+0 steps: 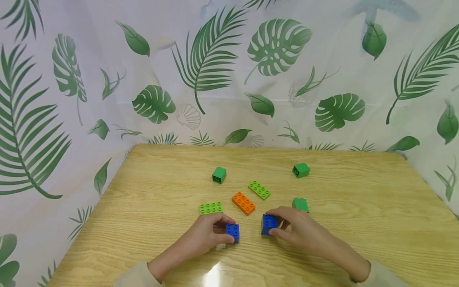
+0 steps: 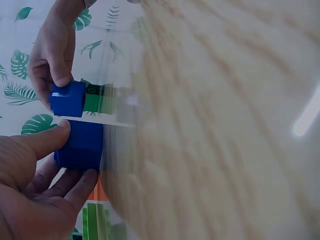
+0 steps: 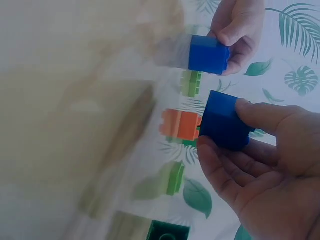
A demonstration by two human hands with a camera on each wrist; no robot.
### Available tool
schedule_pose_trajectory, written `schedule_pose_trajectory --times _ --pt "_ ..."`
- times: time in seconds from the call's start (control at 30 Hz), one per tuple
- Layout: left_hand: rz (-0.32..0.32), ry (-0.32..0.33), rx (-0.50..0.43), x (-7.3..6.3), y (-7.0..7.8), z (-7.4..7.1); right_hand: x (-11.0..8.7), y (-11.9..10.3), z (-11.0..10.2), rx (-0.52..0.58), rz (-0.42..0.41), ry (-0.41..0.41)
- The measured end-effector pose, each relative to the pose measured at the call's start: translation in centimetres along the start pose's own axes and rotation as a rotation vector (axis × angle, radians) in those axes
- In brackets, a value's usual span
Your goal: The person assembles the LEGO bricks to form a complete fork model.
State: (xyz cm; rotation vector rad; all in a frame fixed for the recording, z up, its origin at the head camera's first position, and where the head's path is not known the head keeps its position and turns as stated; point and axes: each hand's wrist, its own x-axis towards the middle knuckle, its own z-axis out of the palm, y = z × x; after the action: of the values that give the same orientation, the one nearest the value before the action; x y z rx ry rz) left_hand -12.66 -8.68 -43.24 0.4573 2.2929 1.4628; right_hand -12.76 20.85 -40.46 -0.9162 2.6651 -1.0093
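Note:
Between thumb and fingers my left hand pinches a blue building brick, studs up, low over the table. My right hand grips a second blue brick by its sides, a short way to the right. A gap separates the two bricks in the head view. In the left wrist view the left-hand brick is close to the table surface. The right wrist view shows the right-hand brick slightly tilted and above the tabletop. Right behind the left hand lies a light green brick.
An orange brick and another light green brick lie ahead of the hands on the wooden table. Dark green bricks lie at back left, back right and a green brick just behind the right hand.

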Motion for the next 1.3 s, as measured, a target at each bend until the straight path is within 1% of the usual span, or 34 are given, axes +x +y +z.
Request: schedule_pose_trajectory --times 0.23,0.63,0.83,0.9,1.1,1.3 --pt "0.006 -0.002 -0.007 0.1 -0.1 0.0 0.4 -1.2 -0.2 0.006 -0.022 0.044" --pt "0.025 -0.011 -0.003 0.2 -0.1 -0.1 2.1 -3.1 0.1 -0.015 -0.133 0.071" --pt "0.038 -0.014 0.005 0.1 -0.1 -0.2 3.1 -4.0 0.6 -0.006 -0.211 0.087" --pt "0.036 -0.017 0.013 0.2 -0.1 -0.2 3.5 -4.2 0.9 -0.003 -0.223 0.083" --pt "0.035 -0.024 0.012 0.1 -0.1 -0.3 4.1 -5.0 1.4 0.012 -0.217 0.039" --pt "0.046 -0.024 0.01 0.1 -0.1 -0.2 4.3 -4.9 2.3 0.026 -0.244 0.027"
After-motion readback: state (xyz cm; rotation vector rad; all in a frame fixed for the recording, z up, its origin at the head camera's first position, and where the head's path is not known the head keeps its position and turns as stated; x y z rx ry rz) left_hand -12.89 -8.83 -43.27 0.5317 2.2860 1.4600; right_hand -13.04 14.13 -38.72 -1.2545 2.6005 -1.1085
